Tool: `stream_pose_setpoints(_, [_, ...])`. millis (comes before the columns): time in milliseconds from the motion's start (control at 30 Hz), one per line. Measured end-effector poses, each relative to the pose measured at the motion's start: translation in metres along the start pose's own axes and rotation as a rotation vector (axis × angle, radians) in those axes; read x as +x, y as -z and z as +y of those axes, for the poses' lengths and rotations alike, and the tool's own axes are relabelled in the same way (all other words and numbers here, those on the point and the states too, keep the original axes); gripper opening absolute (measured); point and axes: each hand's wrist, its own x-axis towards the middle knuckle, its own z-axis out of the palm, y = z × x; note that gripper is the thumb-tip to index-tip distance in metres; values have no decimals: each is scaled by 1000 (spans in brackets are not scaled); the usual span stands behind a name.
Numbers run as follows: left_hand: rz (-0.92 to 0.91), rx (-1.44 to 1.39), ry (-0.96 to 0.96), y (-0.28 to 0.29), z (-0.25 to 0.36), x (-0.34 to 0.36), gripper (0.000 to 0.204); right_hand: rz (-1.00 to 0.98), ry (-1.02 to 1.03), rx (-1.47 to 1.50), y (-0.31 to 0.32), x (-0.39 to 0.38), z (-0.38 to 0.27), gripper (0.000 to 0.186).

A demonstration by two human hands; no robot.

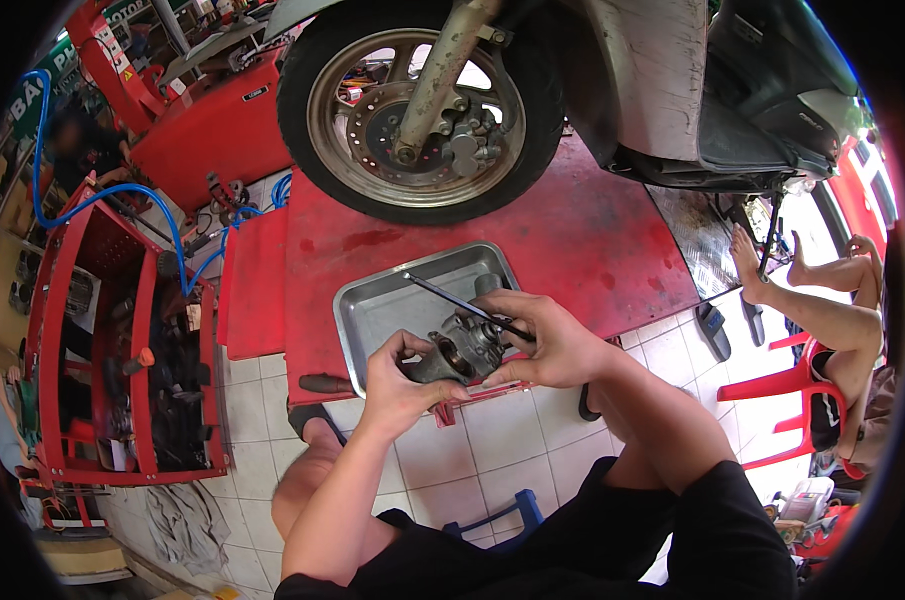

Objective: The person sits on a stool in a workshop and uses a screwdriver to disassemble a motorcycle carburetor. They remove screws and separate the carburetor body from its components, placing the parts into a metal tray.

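Observation:
Between my two hands, above the near edge of a metal tray, is a dark grey metal part with a round open bore facing left; its exact kind I cannot make out. My left hand grips its left end, thumb below and fingers above. My right hand is closed around its right side and also holds a slim screwdriver-like tool, whose shaft points up and left over the tray. The fingers partly cover the tool's dark handle. A dark round piece lies in the tray's right side.
The tray rests on a red platform under a motorbike's front wheel. A dark handle-shaped object lies at the platform's near left. A red tool cart stands left, with a blue hose above. Another person's bare leg is at right.

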Motion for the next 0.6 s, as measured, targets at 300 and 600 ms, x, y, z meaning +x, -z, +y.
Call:
stream_pose_setpoints(300, [-36, 217, -67, -2, 6, -1, 64, -89, 35, -55, -7, -1, 11, 76])
stream_pose_setpoints(600, [-81, 168, -149, -3, 20, -5, 63, -59, -28, -112, -11, 0, 7, 74])
